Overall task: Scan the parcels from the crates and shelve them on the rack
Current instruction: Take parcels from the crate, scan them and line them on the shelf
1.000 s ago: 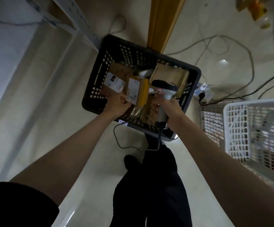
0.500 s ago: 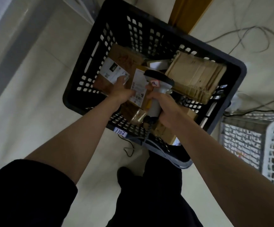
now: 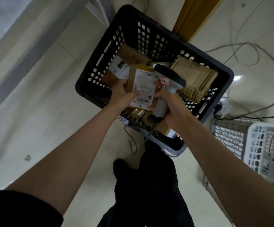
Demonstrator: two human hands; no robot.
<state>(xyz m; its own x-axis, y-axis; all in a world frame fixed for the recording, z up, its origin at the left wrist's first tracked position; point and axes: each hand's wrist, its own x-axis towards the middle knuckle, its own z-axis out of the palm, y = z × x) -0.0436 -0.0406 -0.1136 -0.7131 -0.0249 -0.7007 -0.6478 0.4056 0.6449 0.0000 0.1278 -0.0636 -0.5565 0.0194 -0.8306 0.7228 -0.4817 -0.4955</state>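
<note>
On a pale tiled floor [image 3: 43,99], above the black slotted plastic crate [image 3: 221,74], the left hand [image 3: 123,94] grips a small labelled cardboard parcel [image 3: 142,86]; the right hand [image 3: 172,108] clasps a grey handheld scanner [image 3: 169,77]. Scanning seems due: aim at the barcode.

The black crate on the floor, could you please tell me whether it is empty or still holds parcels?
Still holds parcels: inside the black crate lie a labelled cardboard box and a bundle of flattened cardboard.
</note>
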